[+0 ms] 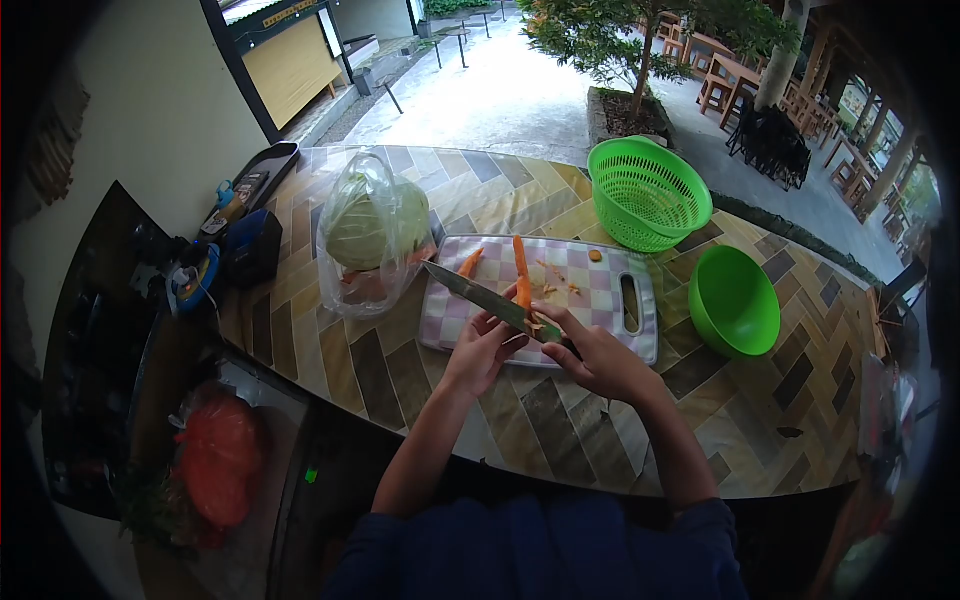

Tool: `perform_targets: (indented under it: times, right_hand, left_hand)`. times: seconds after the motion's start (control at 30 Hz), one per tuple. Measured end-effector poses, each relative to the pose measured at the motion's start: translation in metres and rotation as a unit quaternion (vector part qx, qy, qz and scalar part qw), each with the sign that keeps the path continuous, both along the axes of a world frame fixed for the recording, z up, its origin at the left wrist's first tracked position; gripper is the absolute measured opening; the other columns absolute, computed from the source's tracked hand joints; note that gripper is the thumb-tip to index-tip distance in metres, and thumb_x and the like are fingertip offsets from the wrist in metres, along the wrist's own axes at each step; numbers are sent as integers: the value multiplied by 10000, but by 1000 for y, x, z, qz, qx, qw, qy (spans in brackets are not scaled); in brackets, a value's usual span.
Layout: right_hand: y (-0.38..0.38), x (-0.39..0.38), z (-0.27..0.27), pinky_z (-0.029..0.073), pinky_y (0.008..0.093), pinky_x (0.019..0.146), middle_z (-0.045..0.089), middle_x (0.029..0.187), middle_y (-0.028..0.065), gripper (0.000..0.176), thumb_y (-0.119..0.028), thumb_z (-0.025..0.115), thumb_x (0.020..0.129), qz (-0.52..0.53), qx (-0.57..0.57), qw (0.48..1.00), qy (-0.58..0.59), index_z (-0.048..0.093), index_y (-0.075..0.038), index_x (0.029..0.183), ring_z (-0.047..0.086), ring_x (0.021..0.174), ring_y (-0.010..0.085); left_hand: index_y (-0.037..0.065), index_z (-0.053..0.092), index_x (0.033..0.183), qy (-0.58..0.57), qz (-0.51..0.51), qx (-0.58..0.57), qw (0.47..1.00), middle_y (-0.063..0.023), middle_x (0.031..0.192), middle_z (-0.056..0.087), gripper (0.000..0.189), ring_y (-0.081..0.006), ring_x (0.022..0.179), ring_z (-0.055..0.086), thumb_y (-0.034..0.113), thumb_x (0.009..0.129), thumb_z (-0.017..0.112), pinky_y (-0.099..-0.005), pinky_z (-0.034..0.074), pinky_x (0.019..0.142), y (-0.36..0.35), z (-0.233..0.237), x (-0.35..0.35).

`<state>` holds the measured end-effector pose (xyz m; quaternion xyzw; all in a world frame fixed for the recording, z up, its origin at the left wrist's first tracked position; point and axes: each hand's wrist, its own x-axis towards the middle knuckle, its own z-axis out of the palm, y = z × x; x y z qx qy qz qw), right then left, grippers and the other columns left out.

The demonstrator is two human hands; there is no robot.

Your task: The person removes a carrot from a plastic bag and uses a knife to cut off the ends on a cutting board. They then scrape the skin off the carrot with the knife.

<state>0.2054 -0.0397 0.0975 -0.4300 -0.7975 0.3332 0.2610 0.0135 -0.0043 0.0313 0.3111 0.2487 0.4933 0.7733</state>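
Observation:
My right hand (pixel 600 360) is closed round the handle of a large knife (pixel 485 297), whose blade points up and left over the checkered cutting board (pixel 455 330). Under the blade, my left hand (pixel 482 350) has its fingers wrapped round the lower end of a carrot (pixel 521 262), which stands out beyond the knife. Another carrot piece (pixel 470 263) lies on the board's left part. Orange peelings (pixel 549 288) are scattered right of the held carrot, and a small round orange piece (pixel 595 256) rests near the top edge.
Left of the board, a clear plastic bag (pixel 375 235) holds a cabbage. A green colander (pixel 650 195) and a green bowl (pixel 734 302) stand to the right. A black case (pixel 250 248) sits at the table's left edge; a red bag (pixel 220 455) lies lower left.

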Motion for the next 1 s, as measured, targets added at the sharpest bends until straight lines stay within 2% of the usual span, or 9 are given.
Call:
perform_targets:
  times: [0.1, 0.2, 0.3, 0.4, 0.5, 0.63, 0.73, 0.9, 1.0]
  right_hand:
    - [-2, 0, 9, 450, 468, 649, 609, 722, 220, 473, -307, 479, 937, -10, -45, 998, -52, 277, -164, 1340, 606, 740, 426]
    - [-1, 2, 2, 453, 427, 693, 634, 767, 188, 514, -264, 492, 934, -16, -25, 999, -43, 264, -185, 1387, 623, 737, 385]
    - [-1, 2, 13, 454, 428, 684, 630, 744, 181, 512, -264, 492, 935, -21, -52, 997, -50, 264, -180, 1387, 625, 723, 376]
    - [1, 3, 5, 451, 477, 622, 613, 739, 237, 475, -322, 490, 930, -11, -22, 999, -28, 299, -165, 1335, 606, 726, 430]
    - [2, 2, 1, 447, 479, 614, 605, 717, 237, 472, -314, 494, 928, -15, 2, 1000, -19, 301, -168, 1334, 602, 712, 432]
    - [0, 0, 11, 454, 443, 667, 617, 721, 199, 476, -284, 488, 933, -27, -41, 997, -66, 294, -173, 1353, 624, 721, 386]
    - [0, -1, 9, 455, 439, 661, 615, 715, 197, 469, -284, 488, 934, -32, -39, 997, -59, 300, -169, 1347, 622, 713, 391]
    - [0, -4, 6, 439, 483, 618, 603, 749, 248, 441, -281, 501, 925, -34, -26, 999, -21, 308, -174, 1307, 595, 729, 444]
    - [1, -2, 4, 448, 473, 653, 609, 788, 259, 436, -289, 495, 929, -16, -33, 999, 14, 314, -166, 1306, 594, 777, 450]
  left_hand:
    - [95, 395, 1358, 9, 11, 7, 1000, -46, 1115, 600, 476, -133, 965, 609, 95, 909, 552, -257, 516, 789, -1, 3, 2]
    - [95, 386, 1363, 4, 12, 12, 1000, -41, 1120, 599, 482, -132, 972, 606, 98, 910, 551, -255, 515, 788, -1, 1, 2]
    - [97, 379, 1367, -1, 10, 15, 1000, -34, 1122, 597, 488, -130, 972, 605, 96, 910, 550, -253, 514, 787, 0, -1, 1]
    - [99, 379, 1368, 2, 14, 14, 1000, -32, 1124, 595, 489, -130, 968, 606, 93, 910, 549, -249, 514, 785, 0, 0, 2]
    - [102, 381, 1367, 2, 13, 14, 1000, -32, 1132, 594, 487, -131, 965, 607, 92, 910, 549, -247, 515, 782, 1, 0, 3]
    - [92, 384, 1364, 10, 18, 11, 1000, -37, 1134, 593, 487, -130, 958, 609, 94, 908, 553, -246, 516, 780, 1, -1, 3]
    - [68, 351, 1369, 15, 14, 22, 1000, -68, 1117, 592, 492, -173, 1010, 601, 88, 913, 535, -315, 515, 848, 0, 1, 3]
    - [73, 376, 1362, 2, 7, 5, 1000, -46, 1127, 586, 487, -139, 971, 606, 86, 907, 549, -263, 514, 798, -2, 0, 5]
    - [76, 383, 1361, -2, 10, -3, 1000, -31, 1141, 579, 486, -124, 963, 605, 84, 905, 554, -236, 512, 776, -3, 1, 5]
